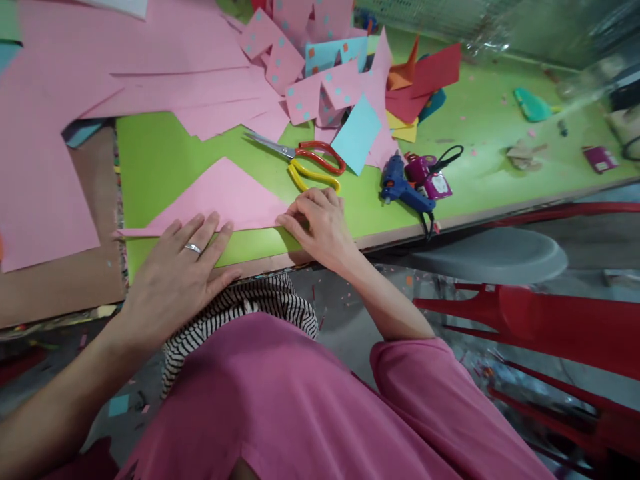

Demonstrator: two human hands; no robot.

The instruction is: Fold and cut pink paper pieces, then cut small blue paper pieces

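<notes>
A pink sheet of paper (220, 193), folded to a wide triangle, lies on the green tabletop with a narrow strip along its near edge. My left hand (183, 267), with a ring on one finger, lies flat with its fingertips on that near edge. At the sheet's right corner, my right hand (320, 223) is closed, thumb and fingers pinching the paper. Just beyond my right hand rest scissors (295, 155) with one red and one yellow handle, their blades pointing left.
Large pink sheets (165, 40) cover the table's left and back. Dotted pink cutouts (327, 90) and a light blue piece (357, 133) pile up behind the scissors. A blue glue gun (400, 183) lies to the right. A grey stool (495, 257) and red chair (530, 320) stand below the edge.
</notes>
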